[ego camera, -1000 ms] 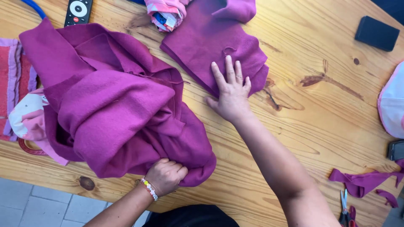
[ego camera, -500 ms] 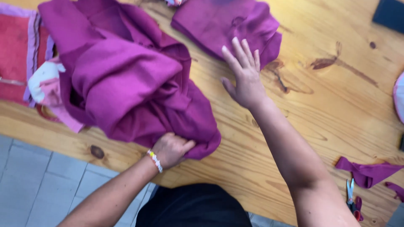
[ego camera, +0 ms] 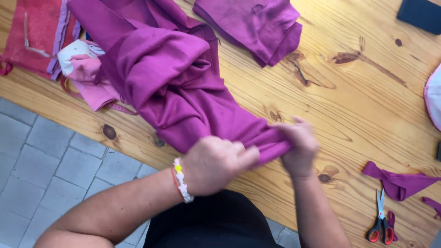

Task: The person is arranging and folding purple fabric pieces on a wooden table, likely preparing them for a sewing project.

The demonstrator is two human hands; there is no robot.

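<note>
Right hand left folded piece, now joins left hand at magenta cloth hem; both sets of fingers pinched tight on fabric edge near table rim.

Knotty wooden table: magenta cloth, scissors (cloth scraps beside)

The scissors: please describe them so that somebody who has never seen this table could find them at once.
On the wooden table, look at the near right corner, right of the person's right hand. The scissors lie there, just below a loose purple fabric scrap. Their red and black handles and bare metal blades set them apart from the soft cloth around.
</note>
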